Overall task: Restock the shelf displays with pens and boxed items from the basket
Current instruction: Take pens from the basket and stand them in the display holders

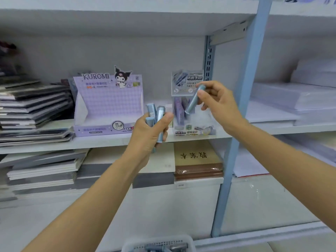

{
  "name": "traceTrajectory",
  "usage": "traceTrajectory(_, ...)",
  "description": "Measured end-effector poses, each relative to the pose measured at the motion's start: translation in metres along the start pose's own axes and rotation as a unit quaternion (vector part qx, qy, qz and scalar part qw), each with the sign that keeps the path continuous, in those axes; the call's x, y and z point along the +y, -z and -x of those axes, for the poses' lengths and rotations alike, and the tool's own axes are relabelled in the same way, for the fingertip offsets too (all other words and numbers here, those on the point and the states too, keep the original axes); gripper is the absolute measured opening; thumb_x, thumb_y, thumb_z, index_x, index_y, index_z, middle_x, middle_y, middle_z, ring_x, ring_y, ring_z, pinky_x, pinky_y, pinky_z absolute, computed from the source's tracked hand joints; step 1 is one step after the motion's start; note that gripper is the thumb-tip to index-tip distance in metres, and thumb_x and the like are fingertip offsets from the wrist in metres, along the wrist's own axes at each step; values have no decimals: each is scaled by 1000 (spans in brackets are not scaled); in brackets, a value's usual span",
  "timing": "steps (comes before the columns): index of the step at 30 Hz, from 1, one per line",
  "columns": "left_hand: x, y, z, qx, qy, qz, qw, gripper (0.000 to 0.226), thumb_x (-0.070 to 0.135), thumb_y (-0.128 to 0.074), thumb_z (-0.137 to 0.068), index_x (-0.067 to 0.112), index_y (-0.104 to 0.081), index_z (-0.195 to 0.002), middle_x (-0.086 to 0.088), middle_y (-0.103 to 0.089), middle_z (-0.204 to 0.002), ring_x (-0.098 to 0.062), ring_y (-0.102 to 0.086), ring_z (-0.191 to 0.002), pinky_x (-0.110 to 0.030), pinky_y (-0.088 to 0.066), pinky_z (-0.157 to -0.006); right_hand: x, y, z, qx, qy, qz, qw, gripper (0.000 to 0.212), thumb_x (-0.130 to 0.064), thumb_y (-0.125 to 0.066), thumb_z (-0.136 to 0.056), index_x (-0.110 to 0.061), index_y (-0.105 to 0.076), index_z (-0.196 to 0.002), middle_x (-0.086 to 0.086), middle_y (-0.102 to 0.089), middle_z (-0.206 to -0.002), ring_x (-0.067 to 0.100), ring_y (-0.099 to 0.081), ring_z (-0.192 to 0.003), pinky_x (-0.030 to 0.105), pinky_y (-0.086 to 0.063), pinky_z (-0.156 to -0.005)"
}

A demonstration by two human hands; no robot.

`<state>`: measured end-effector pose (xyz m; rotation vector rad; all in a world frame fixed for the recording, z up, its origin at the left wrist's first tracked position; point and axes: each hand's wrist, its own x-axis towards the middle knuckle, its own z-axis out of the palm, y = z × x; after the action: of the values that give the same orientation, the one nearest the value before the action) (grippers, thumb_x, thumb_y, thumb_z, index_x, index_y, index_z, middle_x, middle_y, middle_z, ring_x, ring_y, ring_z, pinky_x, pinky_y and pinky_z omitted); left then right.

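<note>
Head cam: the left hand [151, 132] is wrapped around a bunch of light-blue tubes [157, 113]. They stand upright in the fist, in front of the shelf [91, 142] and its front edge, between the two display boxes.

The right hand [216, 102] pinches a single blue tube [193, 100] between thumb and fingers. It's tilted, with the low end over the clear display box [192, 130] at the right end of the shelf, by the upright post. Purple tubes [179, 110] stand inside that box.

The Kuromi box [107, 106] sits to its left, near the front edge. Down at the bottom edge there's a white basket [127, 243] with more blue bits in it, too blurry to make out.
</note>
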<state>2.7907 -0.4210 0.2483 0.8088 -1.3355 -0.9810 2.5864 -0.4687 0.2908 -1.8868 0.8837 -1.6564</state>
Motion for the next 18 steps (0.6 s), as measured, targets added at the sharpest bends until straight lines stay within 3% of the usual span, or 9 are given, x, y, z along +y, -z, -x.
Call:
traceTrajectory(3, 8, -9, -18, -15, 1, -10, 1000, 37, 46, -72, -77, 16, -53, -76, 4, -56, -56, -9, -47, -46, -20, -35, -41, 18, 18, -24, 52, -29, 55, 997, 12, -11, -57, -96, -10, -58, -108, 4, -60, -89, 18, -61, -79, 30, -51, -68)
traceTrajectory(8, 11, -18, -46, -18, 11, -56, 998, 38, 48, -68, -83, 13, -55, -79, 1, -57, -55, -9, -46, -44, -21, -35, -42, 58, 27, -61, 104, -66, 137, 983, 15, -11, -58, -95, -7, -60, -110, -1, -58, -85, 15, -57, -77, 21, -49, -65)
traceTrajectory(10, 11, -19, -57, -18, 15, -67, 997, 41, 50, -66, -83, 12, -53, -81, -1, -55, -54, -10, -42, -43, -20, -33, -41, 72, 25, -74, 103, -75, 169, 977, 18, -11, -58, -95, -9, -61, -112, -6, -56, -84, 15, -56, -81, 20, -48, -70)
traceTrajectory(13, 8, -20, -72, -18, 16, -76, 997, 42, 50, -64, -85, 10, -50, -83, -1, -52, -52, -9, -40, -39, -18, -31, -37, 91, 19, -92, 86, -92, 210, 970, 21, -10, -60, -93, -9, -62, -115, -4, -57, -85, 15, -55, -82, 29, -50, -79)
traceTrajectory(18, 3, -21, -91, -29, 9, -67, 997, 40, 45, -64, -85, 8, -49, -82, -1, -49, -52, -10, -39, -41, -21, -33, -39, 113, 14, -107, 43, -122, 283, 950, 23, -12, -61, -93, -11, -63, -116, 0, -62, -94, 14, -55, -84, 26, -47, -80)
